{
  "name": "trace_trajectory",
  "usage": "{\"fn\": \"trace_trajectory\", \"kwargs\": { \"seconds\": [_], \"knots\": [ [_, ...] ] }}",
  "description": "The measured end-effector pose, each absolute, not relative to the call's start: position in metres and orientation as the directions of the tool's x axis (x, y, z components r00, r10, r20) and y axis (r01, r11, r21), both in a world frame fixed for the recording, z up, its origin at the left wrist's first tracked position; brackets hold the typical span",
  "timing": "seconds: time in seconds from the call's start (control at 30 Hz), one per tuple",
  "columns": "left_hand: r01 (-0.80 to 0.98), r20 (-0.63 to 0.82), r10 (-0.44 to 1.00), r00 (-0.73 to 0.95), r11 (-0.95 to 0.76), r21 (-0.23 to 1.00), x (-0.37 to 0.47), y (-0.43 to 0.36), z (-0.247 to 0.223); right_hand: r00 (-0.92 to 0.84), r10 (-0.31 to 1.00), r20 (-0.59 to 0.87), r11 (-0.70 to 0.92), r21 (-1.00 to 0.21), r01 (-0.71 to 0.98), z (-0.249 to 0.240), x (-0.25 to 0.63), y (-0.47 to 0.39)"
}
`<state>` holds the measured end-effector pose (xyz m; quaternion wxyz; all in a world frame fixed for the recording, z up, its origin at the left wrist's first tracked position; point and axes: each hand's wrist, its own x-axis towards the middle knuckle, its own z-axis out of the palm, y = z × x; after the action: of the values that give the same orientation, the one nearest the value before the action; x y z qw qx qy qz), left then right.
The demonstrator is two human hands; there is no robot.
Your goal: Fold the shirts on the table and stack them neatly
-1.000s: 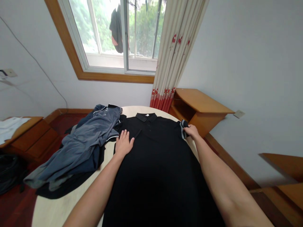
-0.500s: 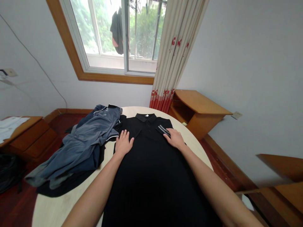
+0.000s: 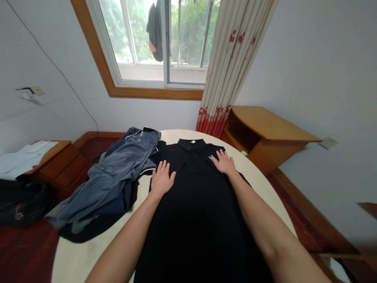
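Below the black polo shirt's collar [image 3: 192, 145], the left hand [image 3: 161, 179] and right hand [image 3: 225, 162] press flat, fingers spread, grasping nothing.

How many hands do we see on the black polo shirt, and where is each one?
2. The left hand lies near the left edge of the black polo shirt; the right hand lies at its folded-in sleeve, on the right.

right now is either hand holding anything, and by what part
Nothing looks gripped: the left hand and right hand rest flat on the folded-in sleeves of the black shirt.
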<state>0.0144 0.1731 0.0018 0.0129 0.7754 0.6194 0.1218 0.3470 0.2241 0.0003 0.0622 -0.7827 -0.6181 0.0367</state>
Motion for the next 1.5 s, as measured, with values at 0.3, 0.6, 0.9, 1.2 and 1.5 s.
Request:
{"fn": "trace_trajectory", "kwargs": {
  "seconds": [0.3, 0.6, 0.9, 1.2, 1.5],
  "knots": [
    [0.959, 0.173, 0.965, 0.199, -0.228, 0.167, 0.015, 0.173, 0.005, 0.24, 0.968, 0.068, -0.234, -0.09, 0.968, 0.009, 0.342, 0.224],
    [0.93, 0.268, 0.907, 0.326, -0.358, 0.082, 0.018, 0.169, 0.006, 0.26, 0.965, 0.042, -0.249, -0.178, 0.952, 0.007, 0.294, 0.185],
    [0.923, 0.143, 0.921, 0.363, -0.376, 0.077, 0.021, 0.194, 0.002, 0.279, 0.96, 0.029, -0.268, -0.192, 0.944, 0.005, 0.307, 0.202],
    [0.911, 0.158, 0.906, 0.392, -0.406, 0.074, 0.033, 0.238, 0.002, 0.307, 0.951, 0.033, -0.296, -0.186, 0.937, 0.007, 0.32, 0.235],
    [0.924, 0.188, 0.911, 0.367, -0.38, 0.04, 0.04, 0.255, 0.007, 0.213, 0.946, 0.243, -0.182, -0.144, 0.973, 0.015, 0.31, 0.24]
  ]
}}
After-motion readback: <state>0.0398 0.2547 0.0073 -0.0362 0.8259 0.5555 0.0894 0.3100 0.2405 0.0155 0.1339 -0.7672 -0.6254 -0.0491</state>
